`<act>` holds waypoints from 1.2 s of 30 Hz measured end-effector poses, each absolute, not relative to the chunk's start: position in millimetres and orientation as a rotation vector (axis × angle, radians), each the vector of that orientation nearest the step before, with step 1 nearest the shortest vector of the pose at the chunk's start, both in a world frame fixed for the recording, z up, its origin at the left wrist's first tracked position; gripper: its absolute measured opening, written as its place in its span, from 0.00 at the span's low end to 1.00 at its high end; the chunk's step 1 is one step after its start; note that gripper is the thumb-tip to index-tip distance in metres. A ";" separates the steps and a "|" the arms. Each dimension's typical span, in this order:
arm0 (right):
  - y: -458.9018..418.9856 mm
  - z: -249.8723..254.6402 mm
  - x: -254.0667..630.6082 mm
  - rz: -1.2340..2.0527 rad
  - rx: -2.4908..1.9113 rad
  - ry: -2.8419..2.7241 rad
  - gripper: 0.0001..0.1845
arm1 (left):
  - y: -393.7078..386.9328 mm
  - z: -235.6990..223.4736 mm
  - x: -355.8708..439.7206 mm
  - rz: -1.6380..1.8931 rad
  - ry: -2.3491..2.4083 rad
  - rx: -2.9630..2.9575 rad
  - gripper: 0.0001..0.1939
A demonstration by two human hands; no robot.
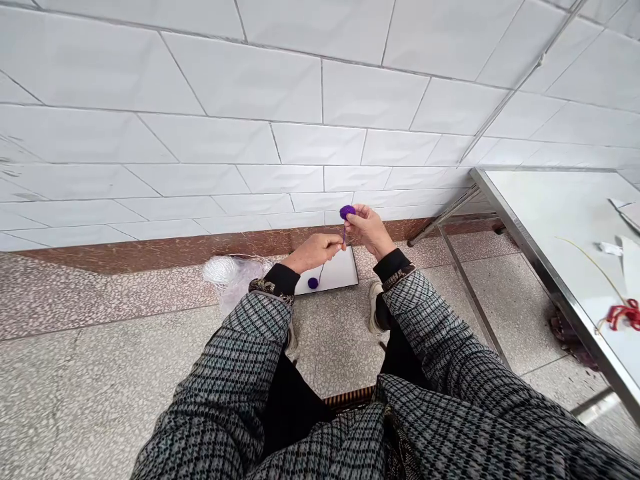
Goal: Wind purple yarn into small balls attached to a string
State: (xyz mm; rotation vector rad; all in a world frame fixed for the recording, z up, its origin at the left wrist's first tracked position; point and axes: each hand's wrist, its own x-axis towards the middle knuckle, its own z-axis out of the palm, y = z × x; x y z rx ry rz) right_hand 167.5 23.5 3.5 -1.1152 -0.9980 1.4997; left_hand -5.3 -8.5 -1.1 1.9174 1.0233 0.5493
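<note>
My right hand [369, 230] pinches a small purple yarn ball [347, 212] between thumb and fingers, held up in front of the tiled wall. A short length of purple yarn [344, 233] runs down from that ball to my left hand [318, 251], whose fingers are closed on the strand. Below my left hand, the strand goes on down to a second purple yarn ball [313, 283]. That one lies in a shallow white tray [343, 272] with a dark rim on the floor, partly hidden behind my left hand and wrist.
White yarn in a clear plastic bag [223, 272] lies on the floor left of the tray. At right stands a metal-edged table [530, 233] with red cord [623, 315], a yellow strand and white scraps on it. The tiled wall [300, 143] rises close ahead.
</note>
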 end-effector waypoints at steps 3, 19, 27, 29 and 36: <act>23.7 -5.4 170.5 1.372 -1.368 -1.287 0.15 | -11.5 6.0 -7.2 0.585 1.020 1.983 0.13; 18.5 4.4 172.5 1.568 -1.033 -1.021 0.17 | -9.2 -2.3 -9.6 0.496 1.010 2.009 0.12; 15.7 -7.4 174.2 1.447 -1.470 -1.607 0.12 | -6.3 0.9 -13.9 0.718 1.087 1.993 0.12; 10.6 -2.3 175.6 1.731 -1.307 -1.662 0.13 | -3.6 0.8 -17.6 0.797 1.153 1.957 0.11; 9.9 7.2 177.9 1.969 -0.830 -1.117 0.18 | -0.5 -5.7 -17.9 0.724 1.299 1.914 0.12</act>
